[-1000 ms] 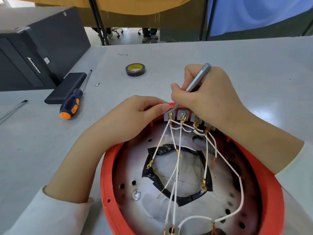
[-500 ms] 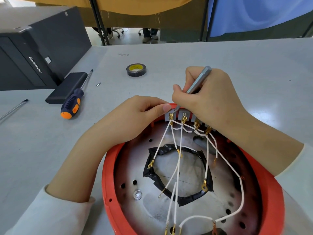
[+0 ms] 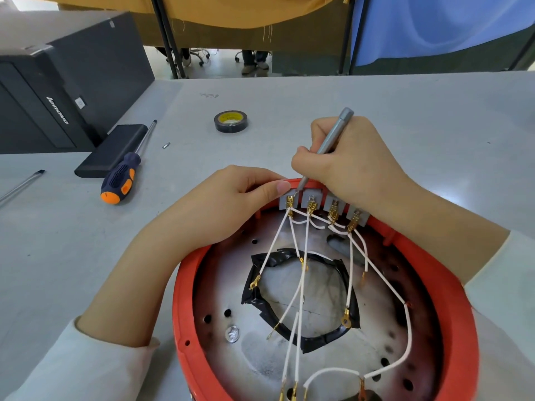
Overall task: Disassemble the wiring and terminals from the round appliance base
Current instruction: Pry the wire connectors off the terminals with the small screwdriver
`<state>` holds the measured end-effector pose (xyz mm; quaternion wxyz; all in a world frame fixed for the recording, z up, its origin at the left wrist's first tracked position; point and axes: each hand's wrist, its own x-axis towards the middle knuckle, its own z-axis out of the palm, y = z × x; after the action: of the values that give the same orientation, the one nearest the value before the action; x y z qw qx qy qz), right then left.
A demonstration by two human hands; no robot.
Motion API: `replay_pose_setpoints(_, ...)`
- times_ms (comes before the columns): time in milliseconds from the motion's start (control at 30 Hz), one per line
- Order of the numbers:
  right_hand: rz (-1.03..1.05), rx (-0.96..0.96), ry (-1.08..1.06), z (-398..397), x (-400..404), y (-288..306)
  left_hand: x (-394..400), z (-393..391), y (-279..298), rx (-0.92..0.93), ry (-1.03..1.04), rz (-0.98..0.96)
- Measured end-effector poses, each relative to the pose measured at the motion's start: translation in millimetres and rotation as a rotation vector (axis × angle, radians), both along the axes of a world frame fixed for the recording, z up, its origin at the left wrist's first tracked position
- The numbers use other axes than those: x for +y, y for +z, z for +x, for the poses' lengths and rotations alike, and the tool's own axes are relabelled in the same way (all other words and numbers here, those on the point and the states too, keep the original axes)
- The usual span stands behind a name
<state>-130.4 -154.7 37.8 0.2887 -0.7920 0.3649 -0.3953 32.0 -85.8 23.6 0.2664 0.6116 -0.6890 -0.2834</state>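
Observation:
The round appliance base (image 3: pixel 185 308) has an orange-red rim and a scorched metal floor. It lies open side up at the table's near edge. A grey terminal block (image 3: pixel 324 205) with brass terminals sits inside its far rim. Several white wires (image 3: pixel 304 273) fan down from the block across a black taped ring (image 3: pixel 318 340). My right hand (image 3: pixel 353 166) grips a slim grey metal screwdriver (image 3: pixel 335 131), tip down at the block's left end. My left hand (image 3: pixel 231 204) holds the far rim, its thumb tip pressed beside that left terminal.
An orange-and-navy screwdriver (image 3: pixel 121 180) lies left of the base against a flat black box (image 3: pixel 113 149). A roll of black tape (image 3: pixel 231 121) and a small loose screw (image 3: pixel 166 145) sit farther back. A black computer case (image 3: pixel 58 91) stands at far left.
The view shifted slightly down. The grey screwdriver's tip stays at the left terminal; both hands hold nearly the same places.

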Motion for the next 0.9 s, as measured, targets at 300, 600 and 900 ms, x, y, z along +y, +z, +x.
replay_pose_setpoints(300, 0.139, 0.068, 0.003, 8, -12, 3, 0, -1, 1, 0.002, -0.001, 0.008)
replay_pose_setpoints(600, 0.186, 0.107, -0.002, 13, -15, 4, 0, 0, 1, 0.010, 0.008, 0.011)
replay_pose_setpoints(900, 0.082, -0.048, -0.026, -1, 5, 11, 1, 0, 2, 0.011, 0.000, 0.009)
